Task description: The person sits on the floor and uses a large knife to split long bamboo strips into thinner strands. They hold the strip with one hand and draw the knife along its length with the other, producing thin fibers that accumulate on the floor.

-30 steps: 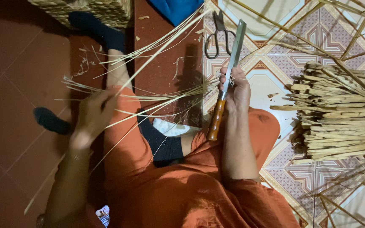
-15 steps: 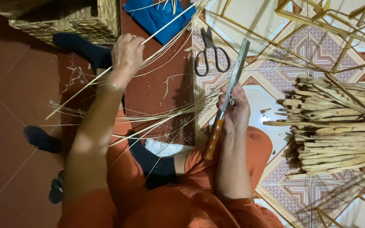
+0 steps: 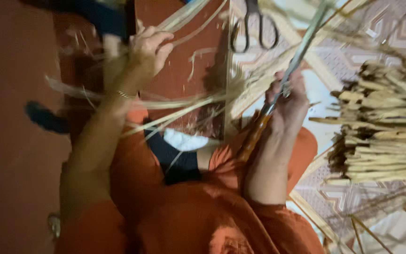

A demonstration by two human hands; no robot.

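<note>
My right hand (image 3: 287, 104) grips a long knife (image 3: 278, 89) with a brown wooden handle and a grey blade that points up and away. My left hand (image 3: 149, 49) is stretched forward over the red floor, fingers curled on thin pale straw strips (image 3: 184, 106) that run from it toward the knife blade. I sit on the floor in orange clothes, with dark socks on my feet. The frame is blurred.
Black-handled scissors (image 3: 252, 28) lie on the patterned tile floor at the top. A thick bundle of cut bamboo strips (image 3: 381, 136) lies at the right. Loose long strips cross the floor at the lower right (image 3: 377, 211).
My left hand went from the strips near my knee far forward, then came back a little with the strips in it. The right hand kept the knife almost in place. The view shifted.
</note>
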